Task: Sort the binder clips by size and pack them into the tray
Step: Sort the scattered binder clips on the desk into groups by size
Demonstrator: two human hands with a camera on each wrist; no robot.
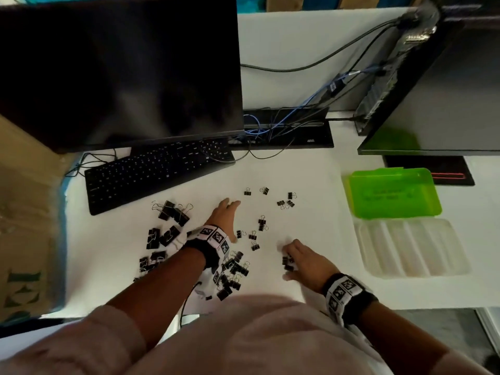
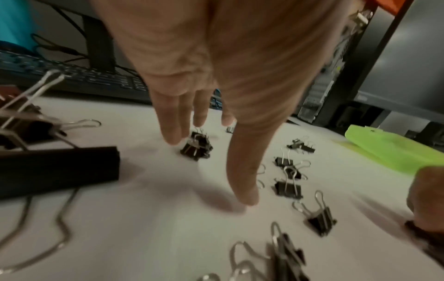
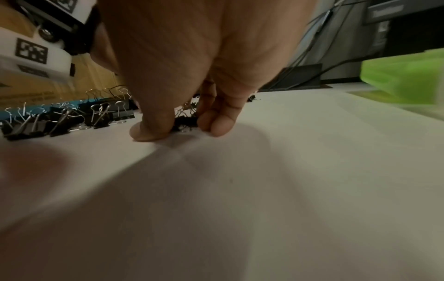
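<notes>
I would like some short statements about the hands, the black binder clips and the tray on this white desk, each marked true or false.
1. The right hand pinches a few small black binder clips on the white desk. True.
2. The left hand grips a large clip. False: its fingers are straight and hold nothing.
3. The clear ridged plastic tray already holds sorted clips. False: no clips show in it.
4. The green plastic lid lies behind the tray, farther from the person. True.
5. The largest black binder clips lie beside the tray. False: they lie to the left, near the black keyboard.
</notes>
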